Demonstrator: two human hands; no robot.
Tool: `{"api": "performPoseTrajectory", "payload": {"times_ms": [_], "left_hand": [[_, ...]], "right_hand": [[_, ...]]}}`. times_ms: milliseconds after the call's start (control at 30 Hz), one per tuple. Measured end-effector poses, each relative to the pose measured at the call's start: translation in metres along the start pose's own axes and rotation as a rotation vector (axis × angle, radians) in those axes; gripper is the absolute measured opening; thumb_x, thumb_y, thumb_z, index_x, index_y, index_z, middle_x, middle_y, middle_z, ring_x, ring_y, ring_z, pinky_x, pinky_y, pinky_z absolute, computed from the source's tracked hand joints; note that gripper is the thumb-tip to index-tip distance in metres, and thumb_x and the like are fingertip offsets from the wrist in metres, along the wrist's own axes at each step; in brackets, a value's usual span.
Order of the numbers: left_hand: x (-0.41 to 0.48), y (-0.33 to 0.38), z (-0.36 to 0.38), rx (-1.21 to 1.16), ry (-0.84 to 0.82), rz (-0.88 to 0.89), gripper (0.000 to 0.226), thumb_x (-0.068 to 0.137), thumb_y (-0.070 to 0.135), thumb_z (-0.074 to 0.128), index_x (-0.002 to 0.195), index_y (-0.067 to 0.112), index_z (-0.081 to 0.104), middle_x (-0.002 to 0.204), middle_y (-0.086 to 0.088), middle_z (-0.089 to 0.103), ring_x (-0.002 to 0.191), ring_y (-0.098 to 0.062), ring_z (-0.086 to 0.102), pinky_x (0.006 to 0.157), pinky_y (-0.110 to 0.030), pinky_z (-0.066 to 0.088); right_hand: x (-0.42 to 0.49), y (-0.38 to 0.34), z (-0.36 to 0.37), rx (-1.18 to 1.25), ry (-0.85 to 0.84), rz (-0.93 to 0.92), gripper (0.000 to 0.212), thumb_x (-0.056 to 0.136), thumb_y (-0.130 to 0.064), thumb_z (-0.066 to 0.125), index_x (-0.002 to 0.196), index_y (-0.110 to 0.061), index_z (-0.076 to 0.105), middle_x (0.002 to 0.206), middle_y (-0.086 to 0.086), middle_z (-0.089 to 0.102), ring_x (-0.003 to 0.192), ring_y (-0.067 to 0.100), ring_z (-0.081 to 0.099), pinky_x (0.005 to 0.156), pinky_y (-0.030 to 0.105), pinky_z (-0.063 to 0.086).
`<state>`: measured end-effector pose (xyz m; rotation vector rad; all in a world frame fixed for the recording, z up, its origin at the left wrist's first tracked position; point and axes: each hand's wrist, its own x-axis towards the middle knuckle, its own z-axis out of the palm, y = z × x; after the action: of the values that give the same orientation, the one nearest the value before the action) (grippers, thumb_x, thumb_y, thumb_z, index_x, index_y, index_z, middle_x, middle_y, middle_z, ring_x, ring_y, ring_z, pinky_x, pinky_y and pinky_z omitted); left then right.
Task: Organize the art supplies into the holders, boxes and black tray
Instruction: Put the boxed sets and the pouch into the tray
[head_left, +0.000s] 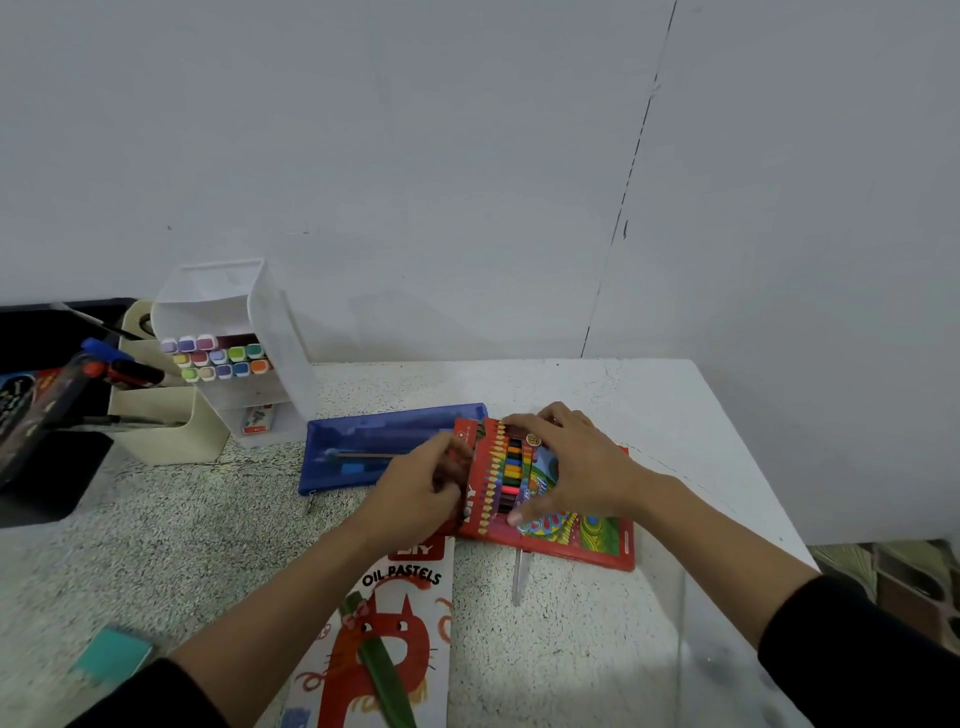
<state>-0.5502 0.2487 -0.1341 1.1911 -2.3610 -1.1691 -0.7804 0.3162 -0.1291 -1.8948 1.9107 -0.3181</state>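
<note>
A red box of coloured pencils (582, 535) lies flat on the speckled table (208, 530) in the middle of the view. My right hand (566, 462) holds the box from above, fingers and thumb curled round its window end. My left hand (421, 493) pinches at the box's left end, where the pencil ends show; what its fingertips hold is hidden. An oil pastels box (395, 634) with a red cat lies under my left forearm, a green stick (379, 670) on it. A black tray (52, 483) sits at the far left.
A blue pencil case (374, 447) lies behind my left hand. A clear marker holder (234, 358) with several markers and a cream holder (166, 421) with pens stand at the back left. A teal eraser (111, 657) lies front left. A clear ruler (517, 577) lies below the red box.
</note>
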Motion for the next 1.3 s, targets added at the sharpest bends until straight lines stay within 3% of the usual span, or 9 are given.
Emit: {"api": "performPoseTrajectory", "payload": {"times_ms": [133,300,533,633,733,833,1033,1167,1300], "left_hand": [[-0.004,-0.001,-0.008,0.123,0.123,-0.017,0.009,0.1,0.033,0.058,0.106,0.027,0.061,0.094,0.011,0.065,0.081,-0.002,0.062,0.065,-0.013,0.046],[-0.006,0.002,-0.001,0.308,0.033,-0.064,0.033,0.092,0.057,0.061,0.108,0.028,0.062,0.099,0.011,0.064,0.084,-0.004,0.062,0.076,-0.026,0.057],[-0.013,0.014,-0.016,0.048,0.073,-0.09,0.043,0.088,0.054,0.068,0.12,0.031,0.05,0.094,0.011,0.064,0.082,-0.005,0.065,0.069,-0.021,0.05],[-0.016,0.024,-0.026,-0.226,0.03,-0.108,0.038,0.085,0.045,0.072,0.114,0.022,0.062,0.093,0.003,0.076,0.083,-0.011,0.073,0.076,-0.027,0.059],[-0.019,0.04,-0.039,-0.6,0.075,-0.123,0.034,0.084,0.024,0.078,0.113,0.011,0.068,0.093,-0.006,0.078,0.083,-0.022,0.076,0.069,-0.024,0.059],[-0.022,0.05,-0.045,-0.825,0.107,-0.1,0.038,0.081,0.026,0.076,0.115,0.009,0.069,0.105,-0.009,0.076,0.1,-0.03,0.072,0.085,-0.034,0.058],[-0.033,0.067,-0.037,-0.886,0.107,-0.152,0.035,0.089,0.029,0.072,0.118,0.01,0.066,0.107,-0.011,0.076,0.096,-0.033,0.074,0.089,-0.052,0.058],[-0.039,0.058,-0.049,-0.925,0.128,-0.203,0.034,0.088,0.021,0.074,0.117,0.006,0.066,0.107,-0.015,0.076,0.094,-0.036,0.074,0.083,-0.052,0.06],[-0.045,0.049,-0.054,-0.945,0.063,-0.256,0.036,0.086,0.016,0.075,0.119,0.007,0.065,0.109,-0.015,0.075,0.097,-0.038,0.073,0.083,-0.053,0.06]], "right_hand": [[-0.002,-0.005,-0.006,0.085,0.032,0.073,0.099,0.061,-0.064,0.086,0.143,-0.035,0.039,0.119,-0.008,0.048,0.11,0.01,0.052,0.094,0.034,0.051],[-0.001,-0.013,-0.01,0.063,-0.007,0.103,0.074,0.053,-0.062,0.091,0.107,-0.027,0.053,0.098,-0.011,0.068,0.084,0.006,0.066,0.077,0.03,0.056],[-0.011,-0.017,-0.024,0.347,0.037,0.126,0.063,0.052,-0.046,0.098,0.095,-0.024,0.057,0.092,-0.006,0.072,0.08,0.008,0.07,0.075,0.033,0.059],[-0.018,-0.023,-0.029,0.591,0.093,0.158,0.057,0.056,-0.038,0.098,0.101,-0.023,0.066,0.095,-0.005,0.075,0.084,0.01,0.073,0.083,0.035,0.059],[-0.025,-0.038,-0.033,0.865,0.147,0.193,0.049,0.065,-0.026,0.094,0.106,-0.017,0.07,0.096,0.0,0.078,0.087,0.019,0.075,0.086,0.041,0.06],[-0.029,-0.056,-0.035,1.095,0.213,0.209,0.047,0.07,-0.022,0.09,0.11,-0.01,0.069,0.099,0.008,0.077,0.088,0.029,0.076,0.086,0.049,0.06],[-0.031,-0.089,-0.025,1.22,0.178,0.082,0.038,0.082,-0.013,0.08,0.117,-0.011,0.066,0.106,0.008,0.076,0.094,0.03,0.075,0.08,0.041,0.062],[-0.028,-0.091,-0.02,1.246,0.112,0.119,0.043,0.079,-0.017,0.082,0.118,-0.012,0.065,0.109,0.009,0.076,0.097,0.033,0.074,0.088,0.05,0.059],[-0.025,-0.097,-0.017,1.293,0.058,0.128,0.037,0.081,-0.008,0.08,0.116,-0.006,0.067,0.109,0.012,0.075,0.097,0.033,0.074,0.081,0.042,0.062]]}}
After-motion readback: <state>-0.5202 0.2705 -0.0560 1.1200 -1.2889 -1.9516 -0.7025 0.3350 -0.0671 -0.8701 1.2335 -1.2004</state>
